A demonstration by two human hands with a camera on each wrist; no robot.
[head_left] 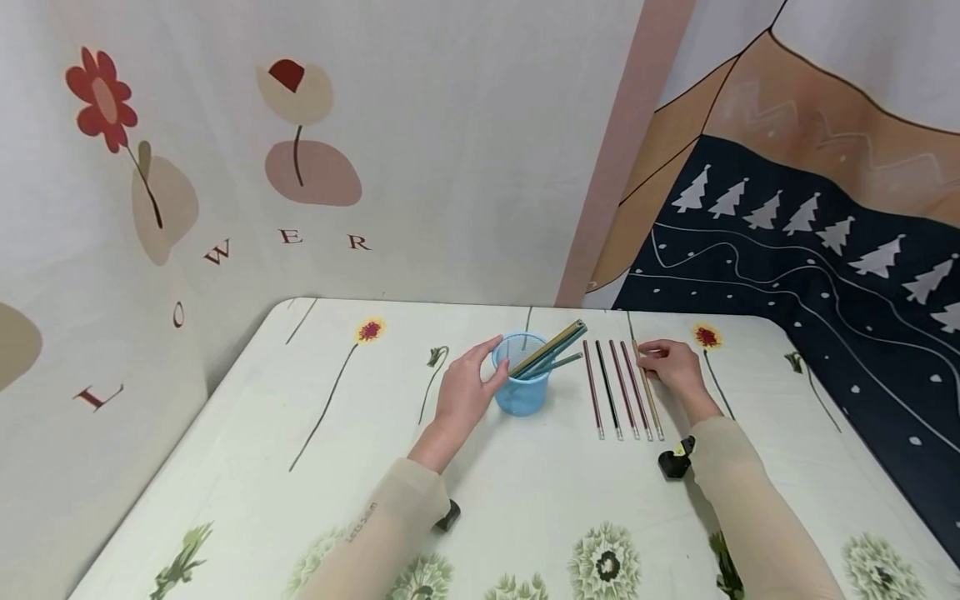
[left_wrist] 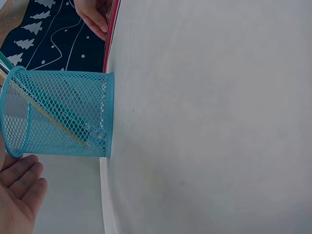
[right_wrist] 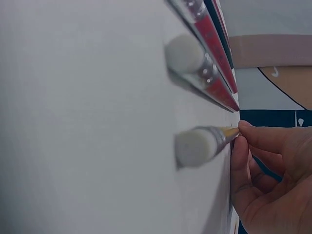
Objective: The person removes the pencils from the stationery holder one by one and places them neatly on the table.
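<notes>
A slim yellow pencil with a white eraser (head_left: pixel 652 408) is pinched by the thumb and fingertips of the right hand (head_left: pixel 675 371), towards the far edge of the white flower-printed table (head_left: pixel 525 483). Beside it, four red and dark pencils (head_left: pixel 592 390) are laid in a row. Within a light-blue round mesh cup (head_left: pixel 522 398), lightly gripped at its rim by the left hand's (head_left: pixel 467 387) spread thumb and forefinger, green and yellow pencils (head_left: pixel 551 348) are held; the work seems part done, five being left outside.

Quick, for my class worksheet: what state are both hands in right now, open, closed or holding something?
Left hand: at the rim of the blue mesh cup; whether it grips cannot be told.
Right hand: closed, pinching the yellow pencil.
</notes>
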